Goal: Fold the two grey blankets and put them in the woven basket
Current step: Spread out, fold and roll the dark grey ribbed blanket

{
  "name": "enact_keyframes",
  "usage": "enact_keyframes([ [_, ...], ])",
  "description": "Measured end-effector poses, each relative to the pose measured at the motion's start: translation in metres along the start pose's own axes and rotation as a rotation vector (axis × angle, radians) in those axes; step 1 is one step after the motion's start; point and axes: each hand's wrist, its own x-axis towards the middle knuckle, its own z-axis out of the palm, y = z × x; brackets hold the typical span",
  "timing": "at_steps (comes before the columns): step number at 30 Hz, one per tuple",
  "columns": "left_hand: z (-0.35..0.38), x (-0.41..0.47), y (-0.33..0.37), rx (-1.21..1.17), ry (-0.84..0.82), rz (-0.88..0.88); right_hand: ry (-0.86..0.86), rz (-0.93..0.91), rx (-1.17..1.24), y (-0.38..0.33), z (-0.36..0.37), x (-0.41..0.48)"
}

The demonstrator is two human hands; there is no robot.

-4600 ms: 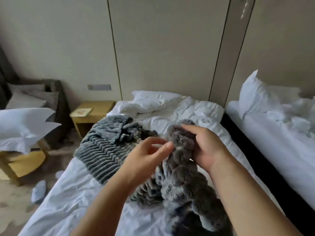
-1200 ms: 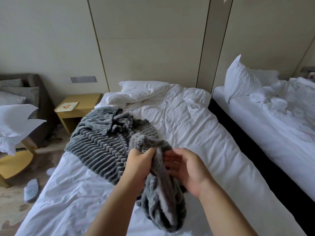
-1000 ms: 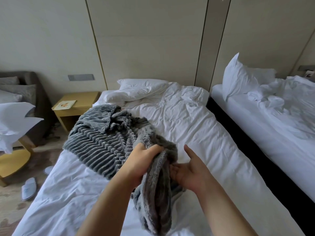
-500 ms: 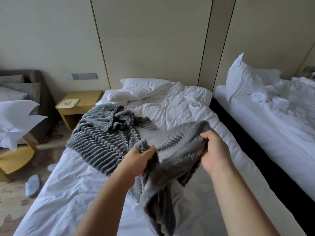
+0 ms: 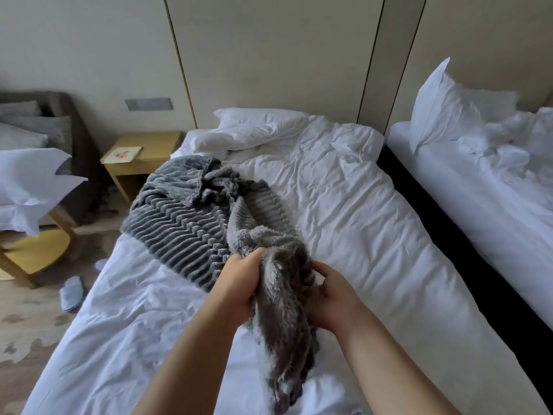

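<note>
A fluffy grey blanket (image 5: 284, 319) hangs bunched between my two hands above the white bed (image 5: 374, 235). My left hand (image 5: 242, 283) grips its upper edge from the left. My right hand (image 5: 329, 298) holds the same bunch from the right, fingers curled into the fabric. A second grey blanket (image 5: 185, 217), ribbed, lies crumpled on the bed's left side beyond my hands; the held blanket trails up onto it. No woven basket is in view.
White pillows (image 5: 254, 130) lie at the bed's head. A wooden nightstand (image 5: 143, 157) stands left of the bed, with a chair (image 5: 33, 250), a pillow on it and slippers (image 5: 71, 292) on the floor. A second bed (image 5: 493, 190) stands at the right across a dark gap.
Half a second ago my hands held the blanket spread apart; now my right hand has come back in beside the left and the fabric is bunched together lower down.
</note>
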Motion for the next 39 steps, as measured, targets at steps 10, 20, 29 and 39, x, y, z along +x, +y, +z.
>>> enact_keyframes([
  [10, -0.039, 0.008, 0.010, 0.753, 0.257, -0.047, 0.312, -0.202, 0.201, -0.059, -0.028, 0.031],
  [20, -0.006, 0.019, 0.023, 0.139, 0.302, 0.306, -0.165, -0.677, -0.543, -0.035, 0.049, -0.012],
  [29, 0.001, 0.025, 0.015, 0.041, 0.038, 0.099, -0.296, -0.053, -0.308, -0.036, 0.045, -0.007],
  [39, -0.001, 0.038, 0.020, -0.128, 0.132, 0.015, -0.234, -0.549, -0.382, -0.047, 0.046, -0.002],
])
